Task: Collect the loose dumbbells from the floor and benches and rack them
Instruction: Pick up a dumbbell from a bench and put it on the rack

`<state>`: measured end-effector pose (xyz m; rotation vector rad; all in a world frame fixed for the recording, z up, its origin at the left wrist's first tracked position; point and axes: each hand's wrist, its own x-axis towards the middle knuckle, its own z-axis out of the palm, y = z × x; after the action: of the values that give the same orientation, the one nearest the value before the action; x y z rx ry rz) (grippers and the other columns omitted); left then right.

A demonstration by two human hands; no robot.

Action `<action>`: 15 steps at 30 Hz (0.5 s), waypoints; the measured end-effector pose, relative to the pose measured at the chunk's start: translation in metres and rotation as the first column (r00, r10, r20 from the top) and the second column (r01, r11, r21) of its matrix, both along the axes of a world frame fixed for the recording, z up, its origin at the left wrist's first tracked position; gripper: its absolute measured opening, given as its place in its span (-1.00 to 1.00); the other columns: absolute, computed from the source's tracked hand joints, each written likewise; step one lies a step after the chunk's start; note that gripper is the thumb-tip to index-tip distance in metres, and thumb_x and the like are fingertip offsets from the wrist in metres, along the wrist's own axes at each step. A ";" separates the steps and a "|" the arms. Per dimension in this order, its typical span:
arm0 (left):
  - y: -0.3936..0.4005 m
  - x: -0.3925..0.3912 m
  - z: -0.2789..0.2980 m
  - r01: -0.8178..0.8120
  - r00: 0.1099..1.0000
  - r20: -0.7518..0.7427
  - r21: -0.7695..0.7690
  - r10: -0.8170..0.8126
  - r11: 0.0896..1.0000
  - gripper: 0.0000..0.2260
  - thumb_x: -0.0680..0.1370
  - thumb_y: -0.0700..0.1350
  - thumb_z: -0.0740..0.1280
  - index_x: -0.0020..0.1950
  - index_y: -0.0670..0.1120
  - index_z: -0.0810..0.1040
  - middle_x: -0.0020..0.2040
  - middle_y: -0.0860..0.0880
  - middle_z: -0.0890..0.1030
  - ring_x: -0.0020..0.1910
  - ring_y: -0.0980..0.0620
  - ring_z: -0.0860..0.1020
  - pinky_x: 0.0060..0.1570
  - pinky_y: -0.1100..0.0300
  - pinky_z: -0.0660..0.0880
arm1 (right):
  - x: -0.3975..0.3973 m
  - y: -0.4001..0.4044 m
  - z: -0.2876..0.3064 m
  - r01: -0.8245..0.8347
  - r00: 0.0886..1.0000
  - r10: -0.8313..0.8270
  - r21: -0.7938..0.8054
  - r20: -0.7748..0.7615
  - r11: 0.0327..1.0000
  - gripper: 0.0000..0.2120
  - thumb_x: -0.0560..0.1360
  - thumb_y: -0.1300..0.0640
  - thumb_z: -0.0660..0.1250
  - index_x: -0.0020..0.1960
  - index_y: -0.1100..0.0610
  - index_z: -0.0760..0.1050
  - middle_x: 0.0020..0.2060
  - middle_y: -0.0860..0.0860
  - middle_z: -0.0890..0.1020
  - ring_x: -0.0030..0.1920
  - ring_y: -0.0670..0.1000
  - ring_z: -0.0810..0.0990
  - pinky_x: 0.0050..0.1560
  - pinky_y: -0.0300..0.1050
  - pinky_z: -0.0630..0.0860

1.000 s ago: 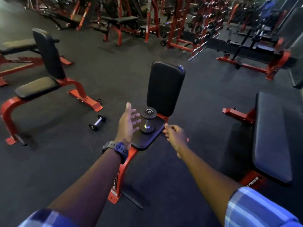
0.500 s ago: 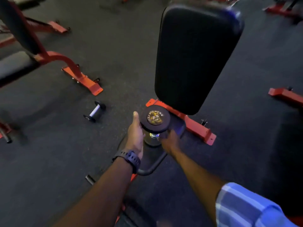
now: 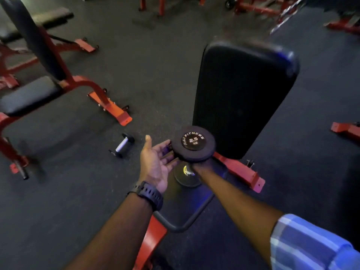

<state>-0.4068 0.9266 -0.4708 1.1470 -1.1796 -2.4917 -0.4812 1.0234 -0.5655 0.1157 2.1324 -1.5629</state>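
A black 2.5 kg dumbbell (image 3: pixel 193 143) stands upright on the seat (image 3: pixel 181 209) of a red-framed bench, in front of its black backrest (image 3: pixel 243 98). My right hand (image 3: pixel 202 168) is wrapped around its chrome handle, mostly hidden under the top head. My left hand (image 3: pixel 155 162) is open beside it, palm up, with the fingertips under the top head's left edge. A smaller dumbbell (image 3: pixel 122 146) with a silver handle lies on the floor to the left.
A second red bench (image 3: pixel 29 98) with black pads stands at the left, and its foot reaches toward the small dumbbell. A red frame foot (image 3: pixel 346 129) shows at the right edge. More red racks line the far end over dark rubber floor.
I have come closer to the bench. My right hand went from the seat edge onto the dumbbell handle. My left hand moved in beside the top head.
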 end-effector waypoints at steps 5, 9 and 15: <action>-0.018 -0.002 0.104 -0.186 0.979 -0.091 -0.009 0.184 0.983 -0.48 0.65 0.26 0.05 0.03 -0.13 0.59 -0.10 -0.08 0.62 -0.10 -0.02 0.57 0.08 0.12 0.48 | -0.010 -0.012 0.172 -0.015 0.948 -0.054 -0.213 -0.313 0.977 -0.52 0.44 0.28 0.47 0.34 0.18 0.46 0.15 -0.05 0.51 0.17 -0.10 0.45 0.13 -0.37 0.34; 0.002 0.005 0.190 -0.193 0.980 -0.026 0.080 0.196 0.978 -0.57 0.62 0.30 0.08 -0.12 -0.03 0.44 -0.20 -0.06 0.42 -0.24 0.00 0.39 -0.14 0.17 0.40 | -0.013 -0.020 0.320 -0.110 0.879 -0.019 -0.241 -0.476 0.964 -0.87 0.44 0.33 0.35 -0.19 0.14 0.58 -0.24 0.03 0.65 -0.21 -0.14 0.56 -0.07 -0.18 0.51; 0.042 0.023 0.335 0.146 0.807 -0.559 0.503 0.192 0.852 -0.27 0.56 0.32 0.16 0.32 -0.32 0.54 0.28 -0.29 0.59 0.12 -0.25 0.62 0.27 -0.15 0.46 | 0.008 -0.032 0.505 -0.238 0.823 -0.057 -0.435 -0.565 0.869 -0.70 0.50 0.19 0.39 -0.38 0.06 0.42 -0.62 -0.12 0.45 -0.53 -0.12 0.44 -0.18 -0.01 0.52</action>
<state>-0.3843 0.9685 -0.1359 0.3437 -0.3063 -2.9062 -0.4729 0.9914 -0.0607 -0.7030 1.9955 -2.2257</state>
